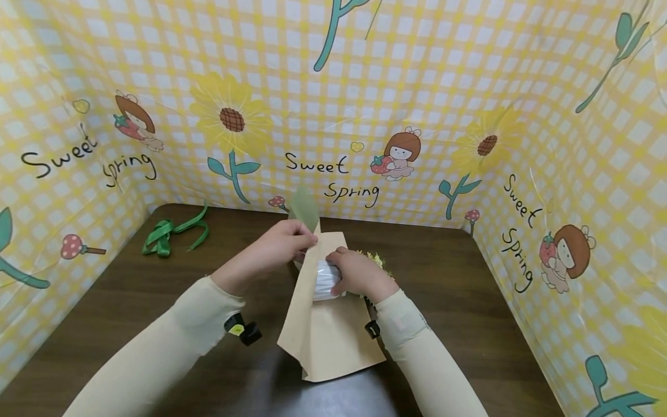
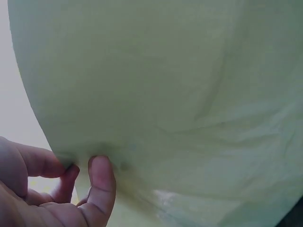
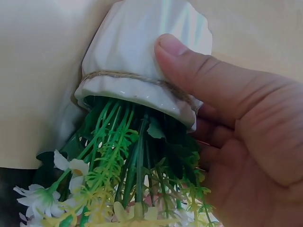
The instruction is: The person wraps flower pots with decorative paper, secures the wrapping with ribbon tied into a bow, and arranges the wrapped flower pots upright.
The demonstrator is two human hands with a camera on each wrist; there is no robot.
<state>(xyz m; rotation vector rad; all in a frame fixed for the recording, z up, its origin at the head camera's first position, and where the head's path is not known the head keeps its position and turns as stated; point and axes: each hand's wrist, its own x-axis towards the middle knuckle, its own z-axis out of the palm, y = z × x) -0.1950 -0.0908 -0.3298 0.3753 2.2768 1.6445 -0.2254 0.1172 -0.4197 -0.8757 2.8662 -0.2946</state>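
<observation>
Left fingers (image 2: 102, 177) pinch the paper (image 2: 156, 80) while right fingers (image 3: 199, 75) grip the white vase (image 3: 125, 45)

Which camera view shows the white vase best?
The right wrist view: the vase appears close up in the right hand, its string and rim visible. The head view shows part, beside the paper; the left wrist view shows none.

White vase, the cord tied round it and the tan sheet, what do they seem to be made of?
White vase: probably glazed ceramic, from its glossy highlights, though plastic could look similar.
Cord: likely jute twine, matte, with brown, twisted strands.
Tan sheet: looks like matte paper, thin-edged and holding a stiff fold.
</observation>
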